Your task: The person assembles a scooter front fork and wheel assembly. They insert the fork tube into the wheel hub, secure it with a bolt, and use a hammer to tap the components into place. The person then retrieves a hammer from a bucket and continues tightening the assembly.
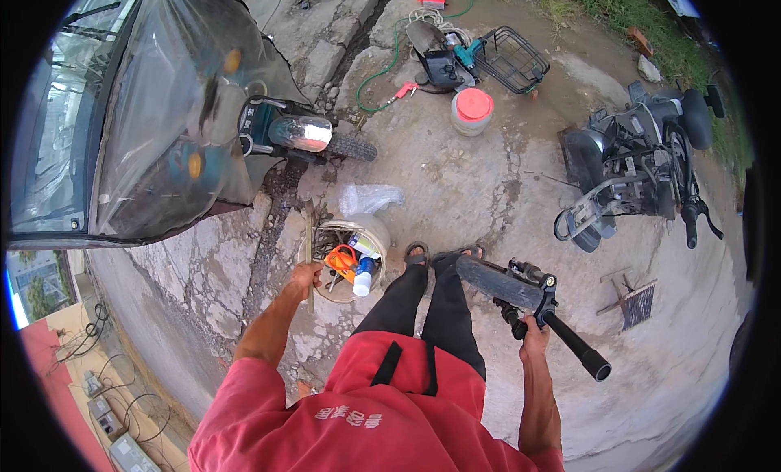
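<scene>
My left hand (pixel 307 278) is closed around a long, thin brownish stick (pixel 310 236), upright along the left side of a pale bucket (pixel 383 229). Inside the bucket are an orange-handled tool (pixel 342 259), a blue bottle with a white cap (pixel 364 275) and other items partly hidden. On the right, my right hand (pixel 534 335) grips a black front fork assembly (pixel 576 347). Its thick tube points down and right; a broad black curved piece (pixel 496 282), tyre or mudguard I cannot tell, reaches toward my feet.
Clear plastic wrap (pixel 370 198) lies beyond the bucket. A covered three-wheeler (pixel 183 130) stands left, its front wheel (pixel 351 147) toward me. Farther off are a red-lidded tub (pixel 473 114), a wire basket (pixel 512 59) and a green hose (pixel 396 49). A dismantled scooter (pixel 639 163) is at right.
</scene>
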`<state>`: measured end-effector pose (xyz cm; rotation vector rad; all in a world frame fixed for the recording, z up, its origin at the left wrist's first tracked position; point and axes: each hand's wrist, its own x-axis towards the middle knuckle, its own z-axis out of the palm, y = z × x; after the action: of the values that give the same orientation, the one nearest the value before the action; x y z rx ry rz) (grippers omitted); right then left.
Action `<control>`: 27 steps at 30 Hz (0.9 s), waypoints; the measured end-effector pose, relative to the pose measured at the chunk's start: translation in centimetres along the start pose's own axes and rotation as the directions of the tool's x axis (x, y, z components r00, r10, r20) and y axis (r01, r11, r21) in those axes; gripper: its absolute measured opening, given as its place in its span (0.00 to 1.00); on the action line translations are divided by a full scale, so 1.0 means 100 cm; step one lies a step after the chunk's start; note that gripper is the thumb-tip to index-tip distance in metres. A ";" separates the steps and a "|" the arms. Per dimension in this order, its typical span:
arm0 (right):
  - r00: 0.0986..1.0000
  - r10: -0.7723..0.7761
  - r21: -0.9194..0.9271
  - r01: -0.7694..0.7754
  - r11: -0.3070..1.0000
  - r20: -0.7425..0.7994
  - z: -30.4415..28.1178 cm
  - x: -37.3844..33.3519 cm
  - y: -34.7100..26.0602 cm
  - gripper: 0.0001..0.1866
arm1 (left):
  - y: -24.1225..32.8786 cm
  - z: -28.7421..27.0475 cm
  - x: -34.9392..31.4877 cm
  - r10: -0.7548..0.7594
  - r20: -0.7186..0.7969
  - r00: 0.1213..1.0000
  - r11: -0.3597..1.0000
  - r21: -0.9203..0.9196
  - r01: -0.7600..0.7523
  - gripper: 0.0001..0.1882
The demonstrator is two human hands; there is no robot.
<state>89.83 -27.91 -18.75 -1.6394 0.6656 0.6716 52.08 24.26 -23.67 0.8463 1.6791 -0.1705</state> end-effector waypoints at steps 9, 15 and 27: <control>0.976 0.075 -0.267 -0.017 0.964 0.205 0.144 0.033 -0.003 0.15 | -0.031 -0.047 0.054 -0.021 -0.060 0.998 0.984 -0.181 0.010 0.06; 0.947 0.164 -0.503 -0.003 0.864 0.277 0.209 0.060 0.023 0.25 | -0.028 -0.045 0.094 0.040 -0.096 0.995 0.989 -0.136 -0.052 0.08; 0.847 -0.075 -0.615 0.441 0.654 0.527 0.276 0.144 0.021 0.20 | 0.028 0.029 -0.025 0.149 -0.067 0.987 0.963 -0.219 -0.160 0.09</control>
<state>96.01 -1.96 -34.93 -2.1232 -0.2642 1.1478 56.19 23.67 -21.38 0.8118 1.6344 0.1463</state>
